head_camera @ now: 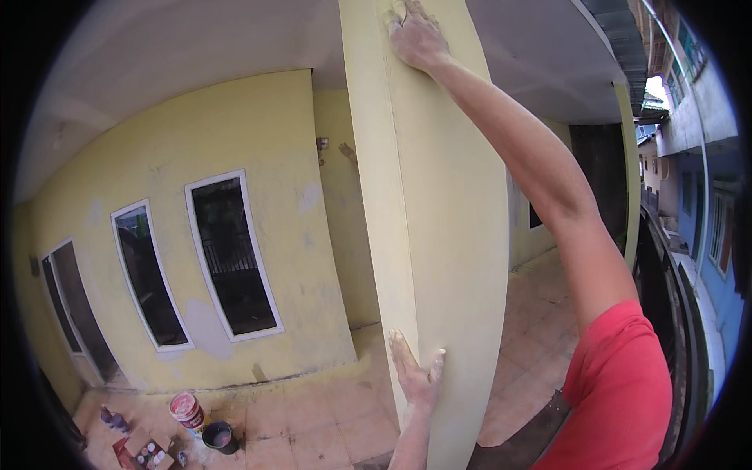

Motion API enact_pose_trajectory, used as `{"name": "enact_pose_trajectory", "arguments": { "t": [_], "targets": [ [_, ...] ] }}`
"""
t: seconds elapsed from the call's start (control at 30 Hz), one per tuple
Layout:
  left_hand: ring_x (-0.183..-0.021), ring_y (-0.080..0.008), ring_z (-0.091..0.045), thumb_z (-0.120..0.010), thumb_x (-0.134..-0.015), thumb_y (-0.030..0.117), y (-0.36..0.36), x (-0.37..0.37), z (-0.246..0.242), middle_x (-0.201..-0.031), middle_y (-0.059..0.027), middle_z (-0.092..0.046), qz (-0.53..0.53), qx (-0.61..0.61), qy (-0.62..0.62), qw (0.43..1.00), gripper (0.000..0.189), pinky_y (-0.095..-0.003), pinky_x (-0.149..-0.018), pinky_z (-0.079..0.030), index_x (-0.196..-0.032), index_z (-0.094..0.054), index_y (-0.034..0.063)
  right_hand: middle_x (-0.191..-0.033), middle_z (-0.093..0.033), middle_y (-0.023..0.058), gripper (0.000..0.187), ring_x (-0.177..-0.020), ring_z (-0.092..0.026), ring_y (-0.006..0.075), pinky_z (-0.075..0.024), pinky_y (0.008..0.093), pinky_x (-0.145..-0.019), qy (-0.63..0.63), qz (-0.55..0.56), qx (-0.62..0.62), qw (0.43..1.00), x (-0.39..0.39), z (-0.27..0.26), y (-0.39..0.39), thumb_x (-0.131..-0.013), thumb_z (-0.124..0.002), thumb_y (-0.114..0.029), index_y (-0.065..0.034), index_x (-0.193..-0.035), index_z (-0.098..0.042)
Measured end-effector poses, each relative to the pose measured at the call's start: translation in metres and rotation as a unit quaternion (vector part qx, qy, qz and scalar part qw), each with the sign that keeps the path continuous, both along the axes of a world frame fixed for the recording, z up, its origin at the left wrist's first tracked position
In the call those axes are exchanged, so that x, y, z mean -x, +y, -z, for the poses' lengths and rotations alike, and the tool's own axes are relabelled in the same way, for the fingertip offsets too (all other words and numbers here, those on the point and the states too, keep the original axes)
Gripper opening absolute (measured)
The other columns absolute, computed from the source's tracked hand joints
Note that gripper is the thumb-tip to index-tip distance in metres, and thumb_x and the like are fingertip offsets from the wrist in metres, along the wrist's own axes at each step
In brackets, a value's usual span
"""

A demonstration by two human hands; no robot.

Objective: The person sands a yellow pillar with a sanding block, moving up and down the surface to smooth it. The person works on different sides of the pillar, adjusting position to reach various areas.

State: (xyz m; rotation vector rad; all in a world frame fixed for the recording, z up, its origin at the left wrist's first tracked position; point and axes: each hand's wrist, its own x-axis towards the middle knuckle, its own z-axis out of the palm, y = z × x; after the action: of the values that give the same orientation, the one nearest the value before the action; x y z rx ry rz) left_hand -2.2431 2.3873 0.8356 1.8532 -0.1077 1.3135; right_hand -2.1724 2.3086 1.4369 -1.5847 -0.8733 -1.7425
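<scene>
A pale yellow square pillar (452,205) rises right before me, one of its corners running up the middle. High on it, my right hand (418,36) presses a small, pale, thin piece flat against the surface; its material is hard to tell. Low on the same pillar, my left hand (417,373) rests across the corner with thumb and fingers spread and nothing in it. Both hands are coated with pale dust.
A paint bucket (187,411), a black pail (220,437) and a cardboard box (150,452) of cans stand on the tiled floor (317,411) at lower left. Behind is a patched yellow wall (282,223) with windows. Another person's hand (348,151) shows beyond the pillar. A dark railing (664,329) runs along the right.
</scene>
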Motion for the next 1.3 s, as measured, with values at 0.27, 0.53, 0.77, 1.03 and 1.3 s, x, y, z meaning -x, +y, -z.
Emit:
{"name": "enact_pose_trajectory", "arguments": {
  "t": [0.27, 0.53, 0.77, 1.03, 1.3],
  "targets": [
    [-0.16, -0.0508, -0.025, -0.076, -0.098, 0.048, -0.02, -0.002, 0.005, -0.171, -0.0345, -0.028, 0.025, 0.009, -0.004, 1.0, 0.103, -0.0574, -0.131, -0.024, -0.166, -0.024, -0.0107, -0.163, -0.048, 0.0229, 0.055, -0.151, -0.045, 0.0398, -0.0318, 0.0497, -0.128, -0.062, 0.124, -0.034, 0.99, 0.003, -0.039, -0.009, -0.113, -0.044, -0.032, -0.0013, -0.158, -0.045],
    [-0.16, -0.051, -0.027, -0.074, -0.099, 0.05, 0.011, 0.003, 0.009, -0.169, -0.0351, -0.03, -0.017, 0.021, -0.017, 0.999, 0.102, -0.0586, -0.131, -0.024, -0.165, -0.026, -0.0112, -0.18, -0.023, 0.0114, 0.067, -0.167, -0.017, 0.0299, -0.0132, 0.0487, -0.137, -0.078, 0.051, 0.086, 0.992, 0.009, 0.156, 0.03, -0.116, -0.031, -0.043, -0.006, -0.171, -0.026],
    [-0.16, -0.0519, -0.026, -0.07, -0.102, 0.05, -0.013, -0.004, 0.009, -0.17, -0.0358, -0.027, 0.03, 0.013, -0.016, 0.999, 0.1, -0.0597, -0.131, -0.022, -0.166, -0.024, -0.0107, -0.164, -0.047, 0.0211, 0.055, -0.15, -0.046, 0.0427, -0.0321, 0.0511, -0.127, -0.047, 0.017, -0.074, 0.996, 0.015, 0.015, 0.019, -0.113, -0.044, -0.032, -0.0033, -0.159, -0.044],
    [-0.164, -0.0497, -0.013, -0.07, -0.102, 0.049, 0.013, 0.006, 0.026, -0.174, -0.0341, -0.017, 0.066, 0.0, 0.024, 0.998, 0.105, -0.0625, -0.132, -0.012, -0.168, -0.014, -0.0099, -0.179, -0.025, 0.0082, 0.067, -0.166, -0.021, 0.0301, -0.0143, 0.0481, -0.136, -0.016, 0.01, 0.031, 0.999, 0.028, 0.086, 0.026, -0.114, -0.033, -0.047, -0.0138, -0.172, -0.028],
    [-0.165, -0.05, -0.003, -0.071, -0.1, 0.052, 0.023, 0.002, 0.044, -0.176, -0.0338, -0.005, 0.121, 0.004, 0.073, 0.99, 0.112, -0.0666, -0.131, -0.007, -0.17, -0.005, -0.0059, -0.178, -0.028, 0.011, 0.067, -0.166, -0.02, 0.0283, -0.0112, 0.0484, -0.136, -0.013, 0.006, 0.033, 0.999, 0.022, 0.193, 0.022, -0.114, -0.035, -0.042, -0.0066, -0.171, -0.029]
  ]
}}
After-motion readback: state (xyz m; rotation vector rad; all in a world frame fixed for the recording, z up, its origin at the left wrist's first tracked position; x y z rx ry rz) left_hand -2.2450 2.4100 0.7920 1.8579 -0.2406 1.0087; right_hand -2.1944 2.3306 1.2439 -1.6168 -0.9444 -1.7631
